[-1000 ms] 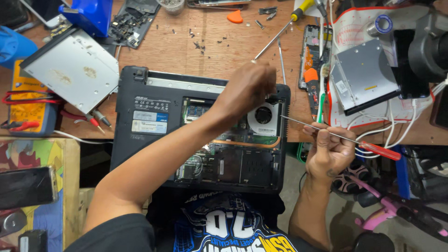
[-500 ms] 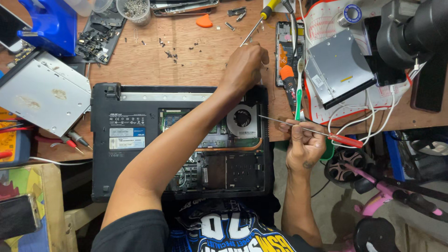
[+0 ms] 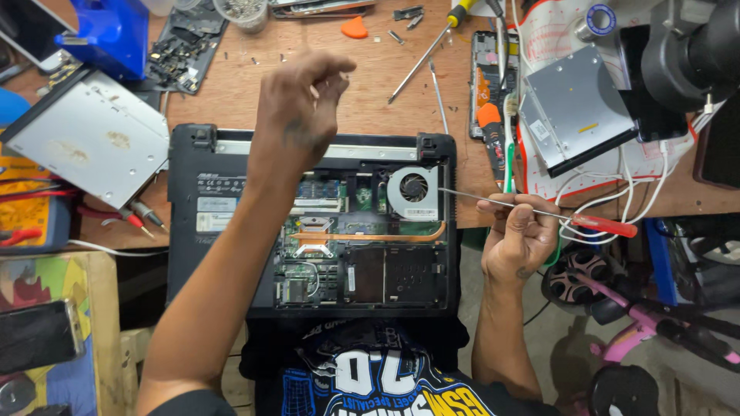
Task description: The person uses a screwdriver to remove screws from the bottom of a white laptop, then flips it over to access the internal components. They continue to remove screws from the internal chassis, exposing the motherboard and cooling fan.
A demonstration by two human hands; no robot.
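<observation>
We see a wooden workbench (image 3: 370, 92) carrying an opened black laptop (image 3: 312, 219) at its near edge, underside up, with the fan and boards exposed. To the laptop's left we note a silver optical drive (image 3: 89, 135) and red-tipped probes (image 3: 127, 216); above it lie a yellow-handled screwdriver (image 3: 428, 42), an orange pick (image 3: 354, 28), loose screws and a small circuit board (image 3: 181, 42). At the right we find a second silver drive (image 3: 574, 108) resting on a white mat (image 3: 555, 35), with white cables (image 3: 617, 200) trailing over the bench edge.

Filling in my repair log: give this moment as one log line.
left hand: raised over opened laptop, fingertips pinched | right hand: holds red-handled screwdriver beside fan
</observation>
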